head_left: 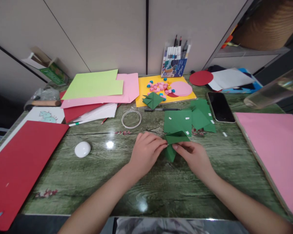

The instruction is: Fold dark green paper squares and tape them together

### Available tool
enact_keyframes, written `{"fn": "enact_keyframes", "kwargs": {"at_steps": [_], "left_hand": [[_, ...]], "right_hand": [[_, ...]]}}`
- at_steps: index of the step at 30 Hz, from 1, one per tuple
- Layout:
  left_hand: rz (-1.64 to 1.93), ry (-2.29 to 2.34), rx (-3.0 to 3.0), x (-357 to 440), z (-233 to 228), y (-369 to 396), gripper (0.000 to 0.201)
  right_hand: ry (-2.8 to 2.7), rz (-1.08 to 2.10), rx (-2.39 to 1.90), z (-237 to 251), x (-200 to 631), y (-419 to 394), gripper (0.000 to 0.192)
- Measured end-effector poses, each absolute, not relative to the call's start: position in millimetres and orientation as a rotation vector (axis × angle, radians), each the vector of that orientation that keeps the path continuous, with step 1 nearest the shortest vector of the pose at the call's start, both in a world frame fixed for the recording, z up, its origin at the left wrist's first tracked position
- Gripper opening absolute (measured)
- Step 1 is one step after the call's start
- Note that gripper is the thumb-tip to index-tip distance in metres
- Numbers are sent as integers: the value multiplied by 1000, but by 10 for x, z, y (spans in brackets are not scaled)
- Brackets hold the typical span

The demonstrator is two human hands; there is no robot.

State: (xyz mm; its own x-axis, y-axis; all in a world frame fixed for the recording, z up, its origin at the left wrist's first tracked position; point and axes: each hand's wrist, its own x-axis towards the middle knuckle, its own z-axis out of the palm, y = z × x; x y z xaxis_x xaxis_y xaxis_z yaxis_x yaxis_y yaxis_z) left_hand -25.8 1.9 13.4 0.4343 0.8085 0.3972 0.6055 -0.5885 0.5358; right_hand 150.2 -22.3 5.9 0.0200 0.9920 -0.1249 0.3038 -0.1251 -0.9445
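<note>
Both of my hands meet at the middle of the green wood-grain table (136,182). My left hand (146,151) and my right hand (192,156) pinch a folded dark green paper piece (174,141) between their fingertips, low over the table. Just beyond it lie a flat green paper square (177,121) with small white tabs and several more green pieces (201,113). A folded green paper shape (153,99) rests farther back on a yellow sheet (143,87).
A big red sheet (21,165) lies at the left, a pink sheet (280,152) at the right. A phone (220,106), tape ring (131,119), white oval object (82,149), stacked coloured papers (97,89), marker pack (174,61) and a pen (161,110) lie around.
</note>
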Motion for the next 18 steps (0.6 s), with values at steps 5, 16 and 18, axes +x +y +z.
{"fn": "enact_keyframes", "kwargs": {"at_steps": [5, 16, 18], "left_hand": [[990, 1178, 2564, -275, 127, 16, 10], [997, 1147, 2822, -285, 147, 10, 5], [1027, 1249, 2675, -286, 139, 37, 5]], "right_hand": [[-1394, 1140, -1530, 55, 1506, -224, 18], [-1404, 1178, -1532, 13, 1513, -215, 17], [-1410, 1190, -1545, 22, 1513, -220, 18]]}}
